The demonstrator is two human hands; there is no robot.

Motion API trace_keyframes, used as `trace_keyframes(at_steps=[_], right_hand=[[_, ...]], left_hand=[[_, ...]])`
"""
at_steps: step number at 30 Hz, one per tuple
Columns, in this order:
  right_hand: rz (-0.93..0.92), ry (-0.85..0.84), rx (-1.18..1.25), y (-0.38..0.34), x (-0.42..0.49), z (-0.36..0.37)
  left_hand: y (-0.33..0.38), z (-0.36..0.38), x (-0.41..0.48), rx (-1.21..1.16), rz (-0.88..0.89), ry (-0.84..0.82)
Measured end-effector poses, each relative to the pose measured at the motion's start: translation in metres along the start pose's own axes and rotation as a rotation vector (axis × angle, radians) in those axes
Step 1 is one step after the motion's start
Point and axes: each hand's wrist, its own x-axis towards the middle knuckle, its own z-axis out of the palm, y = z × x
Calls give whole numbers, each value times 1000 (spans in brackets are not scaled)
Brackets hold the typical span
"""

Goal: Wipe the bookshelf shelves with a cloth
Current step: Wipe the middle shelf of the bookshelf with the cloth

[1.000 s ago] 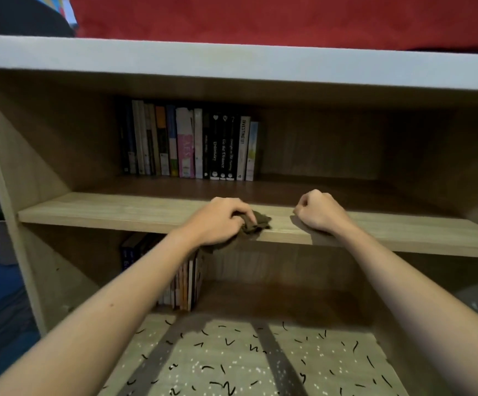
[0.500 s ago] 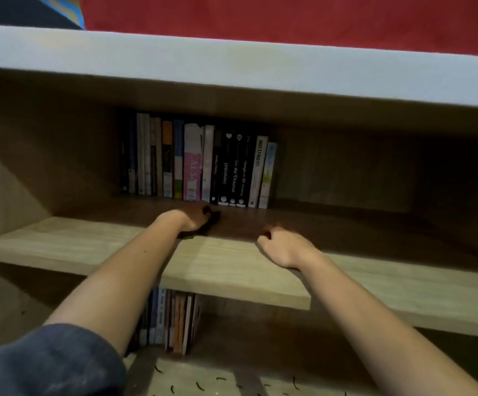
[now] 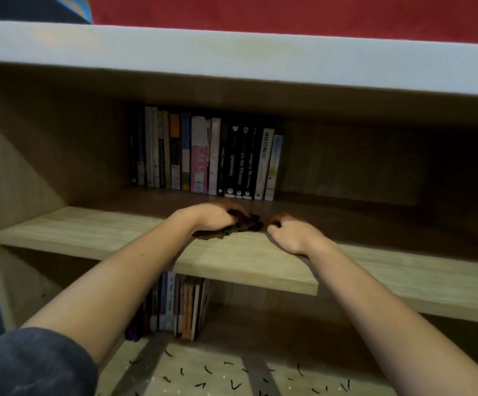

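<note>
A wooden bookshelf fills the view, and its middle shelf runs across the centre. My left hand grips a crumpled dark brown cloth and presses it onto that shelf, just in front of the row of books. My right hand rests on the shelf right beside the cloth, fingers curled into a loose fist with nothing in it. Part of the cloth is hidden under my left hand.
A row of upright books stands at the back left of the middle shelf. More books stand on the shelf below. The top board hangs close overhead. Patterned floor lies at the bottom.
My left hand first pushed the cloth from the front edge toward the books, then drew it back to the right. My right hand stayed on the shelf beside it. The camera moved closer.
</note>
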Motion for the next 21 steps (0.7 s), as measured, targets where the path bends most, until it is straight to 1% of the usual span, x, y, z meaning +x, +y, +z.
trace_keyframes(at_steps=[3, 6, 9, 10, 11, 13, 14, 15, 16, 18, 19, 21], right_hand=[[12, 19, 36, -1, -7, -2], [-12, 82, 104, -5, -17, -6], [-168, 217, 241, -23, -37, -6], [-226, 266, 270, -31, -44, -6], [-276, 298, 286, -41, -51, -4], [-331, 286, 293, -60, -64, 0], [-336, 262, 281, -67, -67, 4], [-328, 239, 258, -73, -68, 8], [-311, 220, 230, -77, -68, 14], [-257, 189, 187, -80, -66, 25], [-226, 182, 175, -81, -65, 30], [-181, 196, 174, -83, -64, 33]], left_hand=[[8, 4, -40, 6, 32, 6], [23, 9, -84, 2, 99, 6], [32, 5, -126, -49, 152, -12], [28, 1, -135, -68, 151, 7], [21, -6, -142, -82, 146, 60], [-3, -20, -149, -114, 87, 256], [-19, -26, -149, -124, 25, 357], [-34, -29, -147, -108, -57, 421], [-48, -30, -143, -53, -152, 432], [-64, -25, -133, 84, -297, 374], [-64, -21, -130, 117, -334, 366], [-54, -13, -124, 111, -329, 389]])
